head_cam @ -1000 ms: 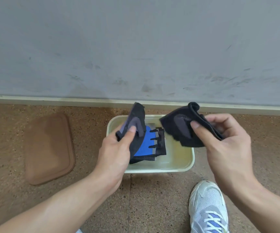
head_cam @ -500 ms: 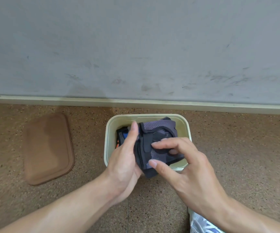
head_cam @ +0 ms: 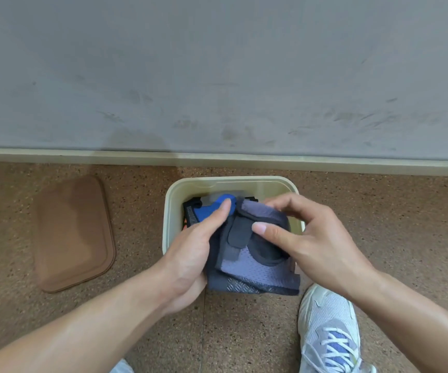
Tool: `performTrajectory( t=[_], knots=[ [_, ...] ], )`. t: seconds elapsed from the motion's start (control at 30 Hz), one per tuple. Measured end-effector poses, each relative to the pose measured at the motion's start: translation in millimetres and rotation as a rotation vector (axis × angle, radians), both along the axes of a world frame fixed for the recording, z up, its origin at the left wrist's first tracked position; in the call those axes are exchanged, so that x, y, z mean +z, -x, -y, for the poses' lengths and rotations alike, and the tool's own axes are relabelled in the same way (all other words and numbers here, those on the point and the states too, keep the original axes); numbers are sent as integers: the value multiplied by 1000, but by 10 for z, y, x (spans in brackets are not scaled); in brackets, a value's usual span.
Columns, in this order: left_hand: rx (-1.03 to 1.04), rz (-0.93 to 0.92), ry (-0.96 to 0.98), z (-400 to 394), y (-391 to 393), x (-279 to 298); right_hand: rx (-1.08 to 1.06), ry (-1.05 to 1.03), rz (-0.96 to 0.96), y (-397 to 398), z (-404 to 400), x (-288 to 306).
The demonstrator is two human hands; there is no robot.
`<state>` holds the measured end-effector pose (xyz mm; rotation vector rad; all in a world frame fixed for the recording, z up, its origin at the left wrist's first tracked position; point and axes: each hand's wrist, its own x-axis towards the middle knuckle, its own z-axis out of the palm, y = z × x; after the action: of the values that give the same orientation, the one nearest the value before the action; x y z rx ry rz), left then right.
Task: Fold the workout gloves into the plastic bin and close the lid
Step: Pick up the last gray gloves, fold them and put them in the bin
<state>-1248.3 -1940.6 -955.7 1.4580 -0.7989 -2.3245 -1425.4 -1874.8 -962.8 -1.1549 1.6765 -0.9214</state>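
A cream plastic bin stands on the floor by the wall. Inside it lies a blue and black glove, partly covered. A folded grey and lilac glove with a dark strap sits above the bin's near side, hanging over the front rim. My left hand grips its left edge, with one finger reaching over the blue glove. My right hand holds its right side, thumb pressed near the strap and fingers curled over the top. The brown lid lies flat on the floor, left of the bin.
A grey wall with a pale skirting strip runs just behind the bin. My white and blue sneaker stands on the speckled brown floor, right in front of the bin's near right corner.
A second ago each hand held a separate piece above the bin. Both hands have since come together and lowered the folded grey glove onto the bin, beside the blue glove.
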Motion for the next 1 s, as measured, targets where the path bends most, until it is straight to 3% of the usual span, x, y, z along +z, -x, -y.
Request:
performTrajectory(
  t=[0.1, 0.27, 0.47, 0.73, 0.83, 0.9, 1.0],
  knots=[
    [28, 14, 18, 14, 11, -23, -109, 99, 108, 1, -4, 13],
    [71, 154, 146, 68, 7, -70, 98, 218, -136, 105, -47, 59],
    [-129, 143, 338, -15, -8, -107, 342, 24, -178, 178, 3, 126],
    [-200, -29, 373, -53, -28, -123, 306, -27, -228, 169, 65, 64],
    [-280, 29, 452, -69, -27, -147, 264, -19, -227, 137, 52, 67],
    [-238, 64, 452, -65, -20, -176, 208, -15, -205, 118, 37, 59],
    [-165, 20, 375, -24, -28, -204, 270, 22, -342, 212, 51, 42]
  ],
)
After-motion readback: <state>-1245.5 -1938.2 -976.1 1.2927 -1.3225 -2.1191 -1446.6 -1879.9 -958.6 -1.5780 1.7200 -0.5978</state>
